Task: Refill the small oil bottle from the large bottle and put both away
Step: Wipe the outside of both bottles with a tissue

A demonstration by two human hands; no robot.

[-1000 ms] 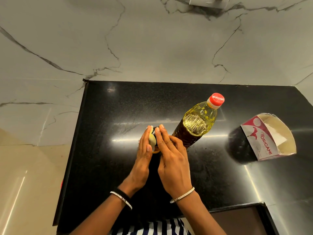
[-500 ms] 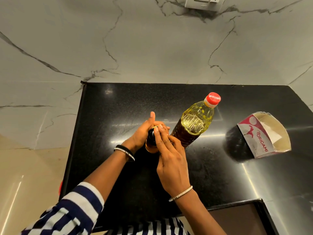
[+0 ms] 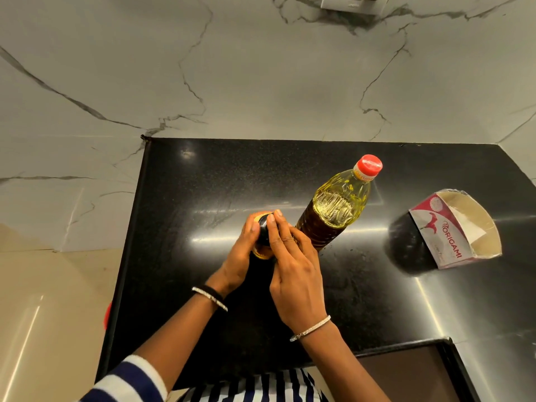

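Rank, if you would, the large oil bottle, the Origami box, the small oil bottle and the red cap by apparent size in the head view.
1. large oil bottle and Origami box: too close to split.
2. small oil bottle, though the left hand and right hand hide most of it.
3. red cap.

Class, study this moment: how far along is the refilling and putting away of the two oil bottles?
Looks done: the large bottle stands capped on the counter. In hand: the left hand holds the small bottle while the right hand pinches its black cap; whether tightening or loosening, I cannot tell. Left: neither bottle is put away yet.
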